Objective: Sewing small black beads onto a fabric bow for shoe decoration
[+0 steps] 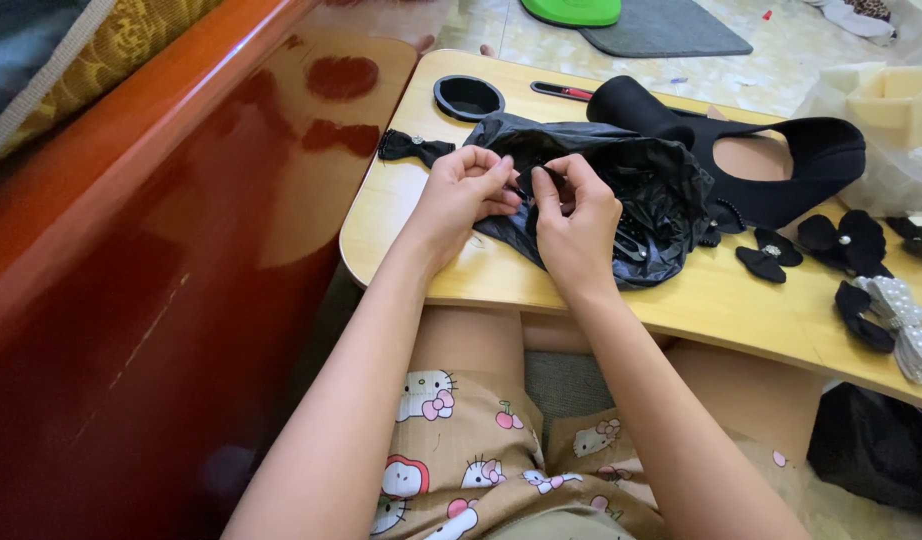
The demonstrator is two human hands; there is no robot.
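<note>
Bare arms; tan shorts [481, 470] printed with cartoon cats.

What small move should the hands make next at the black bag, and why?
Probably pull the two hands apart a little to widen the bag's mouth. The left hand and right hand each pinch the rim of the crumpled black bag, close together, so the opening looks narrow and the contents are hidden.

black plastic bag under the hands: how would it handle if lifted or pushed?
The black plastic bag is crumpled and glossy, so probably floppy and slippery. Its thin film suggests it is light and would bunch when pushed. The left hand and right hand pinch its edge.
</note>
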